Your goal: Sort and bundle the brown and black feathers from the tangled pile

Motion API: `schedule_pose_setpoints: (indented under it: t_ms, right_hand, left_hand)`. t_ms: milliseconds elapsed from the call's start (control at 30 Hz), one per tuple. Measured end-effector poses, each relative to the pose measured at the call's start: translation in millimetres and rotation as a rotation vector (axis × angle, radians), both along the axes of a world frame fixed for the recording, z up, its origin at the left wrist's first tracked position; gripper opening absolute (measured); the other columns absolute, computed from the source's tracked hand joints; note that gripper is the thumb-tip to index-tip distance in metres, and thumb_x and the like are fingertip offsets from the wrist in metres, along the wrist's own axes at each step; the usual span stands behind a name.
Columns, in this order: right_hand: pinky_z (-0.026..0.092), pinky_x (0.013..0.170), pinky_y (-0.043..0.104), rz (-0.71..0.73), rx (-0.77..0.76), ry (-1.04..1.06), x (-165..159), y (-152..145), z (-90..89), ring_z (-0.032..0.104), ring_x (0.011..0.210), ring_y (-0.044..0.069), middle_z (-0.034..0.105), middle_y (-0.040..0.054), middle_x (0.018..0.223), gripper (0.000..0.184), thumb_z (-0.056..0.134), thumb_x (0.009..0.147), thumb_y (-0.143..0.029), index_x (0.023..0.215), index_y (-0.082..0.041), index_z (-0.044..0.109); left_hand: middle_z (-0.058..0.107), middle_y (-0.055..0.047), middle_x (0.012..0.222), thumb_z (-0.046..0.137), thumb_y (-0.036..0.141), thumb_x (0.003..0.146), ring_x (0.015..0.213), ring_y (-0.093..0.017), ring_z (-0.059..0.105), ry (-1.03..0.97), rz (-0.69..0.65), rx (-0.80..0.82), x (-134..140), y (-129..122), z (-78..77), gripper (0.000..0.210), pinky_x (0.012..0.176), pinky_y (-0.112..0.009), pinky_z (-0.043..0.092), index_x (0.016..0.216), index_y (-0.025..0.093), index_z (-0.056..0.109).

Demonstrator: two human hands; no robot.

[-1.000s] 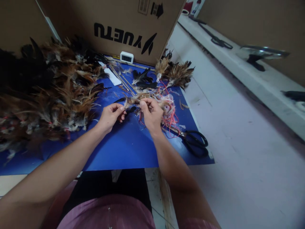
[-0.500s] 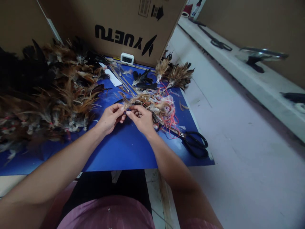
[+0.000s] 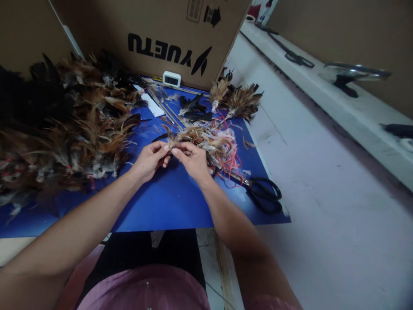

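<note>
My left hand and my right hand meet over the blue table top. Between their thumbs and fingers they pinch a small tuft of brown feathers, its tips pointing away from me. Both hands are closed on it, and the fingers hide its lower end. Just behind and to the right of my right hand lies a loose heap of feathers mixed with red and white strings. Black-handled scissors rest beside that heap, their blades partly under the strings.
A large pile of brown and black feather bundles covers the left side. Two feather bunches lie at the back right. A small white digital clock stands before a cardboard box. Thin sticks and a white strip lie behind my hands.
My hands stay in nearly the same place. The fingers of my right hand shift slightly at the tuft, which stands a little more upright now.
</note>
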State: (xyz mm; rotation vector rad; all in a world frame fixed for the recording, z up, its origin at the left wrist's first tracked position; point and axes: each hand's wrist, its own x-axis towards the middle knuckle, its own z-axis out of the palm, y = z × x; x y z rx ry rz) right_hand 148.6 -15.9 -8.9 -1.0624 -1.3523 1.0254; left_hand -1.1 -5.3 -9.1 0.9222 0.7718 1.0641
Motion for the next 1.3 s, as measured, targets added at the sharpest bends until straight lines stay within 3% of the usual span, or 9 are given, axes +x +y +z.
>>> schedule_pose_setpoints:
  t_ms: [133,633,733,833,1000,1300]
  right_hand:
    - [0.046,0.064,0.025,-0.057,0.037,-0.064,2,-2,1.8,0.056,0.066,0.011,0.065,0.0000,0.075,0.020,0.067,0.078,-0.039,0.077,-0.019,0.069]
    - [0.042,0.057,0.024,-0.130,0.036,-0.053,7,-3,6.3,0.049,0.057,0.009,0.059,-0.0026,0.066,0.019,0.062,0.081,-0.038,0.078,-0.019,0.065]
    - [0.044,0.064,0.026,-0.133,0.104,-0.184,13,-1,6.8,0.054,0.066,0.010,0.063,0.0001,0.079,0.010,0.063,0.079,-0.025,0.084,-0.019,0.068]
    - [0.044,0.070,0.027,-0.129,0.170,-0.324,15,0,6.9,0.057,0.079,0.013,0.064,0.0027,0.095,0.017,0.065,0.074,-0.019,0.091,-0.020,0.071]
    - [0.046,0.070,0.027,-0.053,0.089,-0.196,7,-2,5.4,0.057,0.072,0.012,0.063,0.0001,0.080,0.018,0.070,0.075,-0.034,0.085,-0.019,0.070]
    - [0.046,0.067,0.027,-0.039,-0.008,0.000,0,-3,5.1,0.054,0.065,0.012,0.061,-0.0018,0.066,0.029,0.077,0.067,-0.044,0.063,-0.018,0.064]
  left_hand:
    - [0.053,0.003,0.055,0.084,0.039,0.063,0.047,-0.007,0.049,0.002,0.020,-0.006,1,0,1.2,0.036,0.041,-0.017,0.038,0.071,0.014,0.059]
    - [0.052,0.003,0.057,0.082,0.042,0.064,0.046,-0.006,0.047,0.054,0.084,-0.004,1,1,1.7,0.037,0.040,-0.018,0.038,0.070,0.014,0.057]
    - [0.053,0.003,0.060,0.081,0.040,0.065,0.046,-0.006,0.047,0.031,0.083,-0.005,1,1,1.3,0.036,0.040,-0.018,0.037,0.069,0.014,0.057]
    - [0.054,0.003,0.061,0.081,0.040,0.065,0.046,-0.005,0.047,0.022,0.055,-0.002,0,0,1.4,0.036,0.040,-0.017,0.037,0.069,0.014,0.057]
    - [0.052,0.003,0.053,0.078,0.044,0.069,0.044,-0.006,0.046,0.079,0.006,0.052,0,-1,0.7,0.037,0.041,-0.017,0.038,0.069,0.014,0.057]
    - [0.054,0.002,0.053,0.081,0.045,0.065,0.043,-0.007,0.047,0.129,0.000,0.059,3,-4,2.1,0.037,0.039,-0.018,0.039,0.068,0.014,0.060]
